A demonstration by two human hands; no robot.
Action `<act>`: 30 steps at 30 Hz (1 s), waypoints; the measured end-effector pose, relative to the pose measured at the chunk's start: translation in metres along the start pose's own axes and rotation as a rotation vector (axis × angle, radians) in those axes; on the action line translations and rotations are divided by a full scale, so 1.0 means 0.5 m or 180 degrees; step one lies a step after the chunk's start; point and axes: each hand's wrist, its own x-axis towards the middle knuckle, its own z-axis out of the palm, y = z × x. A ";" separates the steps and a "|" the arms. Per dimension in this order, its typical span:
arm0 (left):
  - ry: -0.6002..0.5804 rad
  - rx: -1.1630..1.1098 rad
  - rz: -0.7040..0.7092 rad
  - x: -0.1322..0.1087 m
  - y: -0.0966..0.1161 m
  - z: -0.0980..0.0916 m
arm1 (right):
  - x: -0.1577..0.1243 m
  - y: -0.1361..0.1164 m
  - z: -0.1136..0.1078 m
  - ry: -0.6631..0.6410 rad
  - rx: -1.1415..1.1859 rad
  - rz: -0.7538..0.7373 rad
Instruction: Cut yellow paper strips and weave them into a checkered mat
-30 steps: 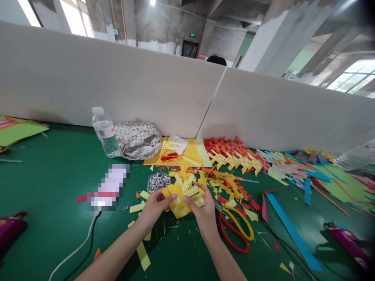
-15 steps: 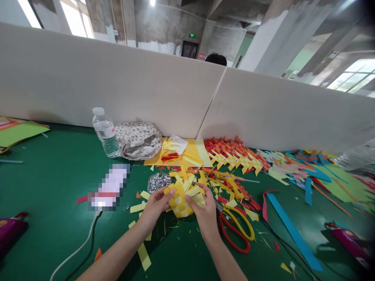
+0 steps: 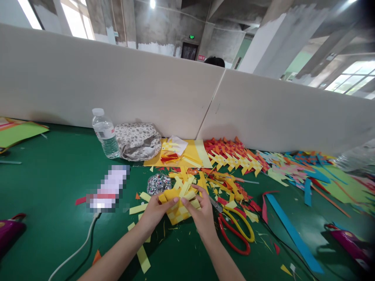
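Note:
A woven piece of yellow and pale-yellow paper strips [image 3: 177,214] is held between both hands over the green table. My left hand [image 3: 158,208] grips its left side, thumb on top. My right hand [image 3: 202,208] pinches its right side, where loose strip ends stick out. Both thumbs lie close together near its middle; the fingers underneath are hidden. Scissors [image 3: 234,224] with one red and one yellow handle lie just right of my right hand. Beyond the left hand sits a clear container of small googly eyes [image 3: 159,183].
A yellow glue gun [image 3: 231,183] lies among paper scraps. Finished woven paper fish [image 3: 234,156] are piled by the white partition [image 3: 117,78]. A water bottle [image 3: 105,132], a patterned cloth bag [image 3: 138,142] and a phone [image 3: 109,187] on a cable stand left. A blue strip [image 3: 293,232] lies right.
My left thumb has slid right, towards the right thumb. The woven piece has tilted and sits slightly lower, its upper strips bunched together more.

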 end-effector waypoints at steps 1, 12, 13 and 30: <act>0.0000 0.0000 -0.0004 -0.001 0.003 0.001 | 0.000 0.000 0.000 0.0005 -0.0028 -0.0017; 0.0201 0.0076 -0.0157 -0.007 0.024 0.005 | 0.000 0.001 0.001 0.0007 -0.0088 -0.0047; 0.0216 0.0083 -0.0160 -0.006 0.023 0.004 | 0.000 0.001 0.001 0.0009 -0.0088 -0.0036; 0.0109 0.0030 0.0102 0.004 0.011 -0.012 | 0.005 0.008 -0.004 -0.0037 -0.0246 -0.0125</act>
